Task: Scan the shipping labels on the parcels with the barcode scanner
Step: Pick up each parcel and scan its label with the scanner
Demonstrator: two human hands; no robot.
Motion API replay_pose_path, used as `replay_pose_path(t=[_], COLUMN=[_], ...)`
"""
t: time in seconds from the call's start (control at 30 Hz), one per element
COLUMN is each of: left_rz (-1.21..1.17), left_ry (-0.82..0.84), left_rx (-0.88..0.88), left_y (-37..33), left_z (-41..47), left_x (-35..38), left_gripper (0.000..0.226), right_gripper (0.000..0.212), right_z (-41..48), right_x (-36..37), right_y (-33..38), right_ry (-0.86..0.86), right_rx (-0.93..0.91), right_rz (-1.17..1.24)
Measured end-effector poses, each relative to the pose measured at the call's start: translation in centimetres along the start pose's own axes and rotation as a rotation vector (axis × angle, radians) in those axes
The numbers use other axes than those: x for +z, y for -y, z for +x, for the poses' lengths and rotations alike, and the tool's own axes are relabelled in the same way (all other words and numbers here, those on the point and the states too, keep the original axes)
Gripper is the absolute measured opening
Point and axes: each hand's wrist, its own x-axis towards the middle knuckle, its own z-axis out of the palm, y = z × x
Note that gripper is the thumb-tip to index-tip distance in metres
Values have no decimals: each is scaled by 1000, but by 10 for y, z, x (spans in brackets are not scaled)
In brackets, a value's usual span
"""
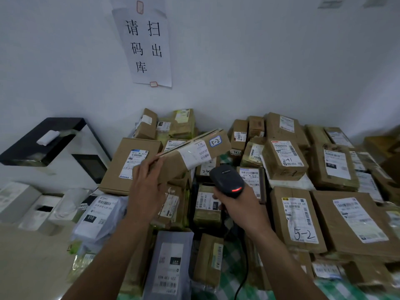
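Above heaped parcels (298,215), left hand (147,187) gripping box (173,164), label (195,155) blurred, scanner (227,178) cord (243,278) cropped

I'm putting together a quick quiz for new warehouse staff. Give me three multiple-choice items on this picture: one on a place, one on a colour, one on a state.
1. Where is the parcel with the blue-framed 5-2 sticker?
A. Lifted above the pile in the left hand
B. Lying flat among the others
C. On the floor

2. What colour is the light on the barcode scanner?
A. Green
B. Blue
C. Red

3. What is the right hand doing?
A. Resting flat on a box
B. Gripping the barcode scanner
C. Hanging empty

Answers: 1 A, the left hand grips one end and the parcel tilts over the pile. 2 C, a red bar glows on the scanner's back. 3 B, the right hand is curled round the scanner.
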Motion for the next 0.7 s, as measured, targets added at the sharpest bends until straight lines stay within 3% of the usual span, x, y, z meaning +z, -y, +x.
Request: replay_pose_path(t=[0.27, 0.7], left_rz=[46, 69], left_ry=[2, 8], left_rx=[29, 16], left_y=[6, 13], left_z=[9, 9], left_x=[3, 6], left_gripper=[77, 79], right_gripper=[32, 32], right_z=[0, -1], right_x=[2, 0], right_y=[6, 8], right_ry=[46, 48], right_rx=[2, -17], right_rz=[-142, -161])
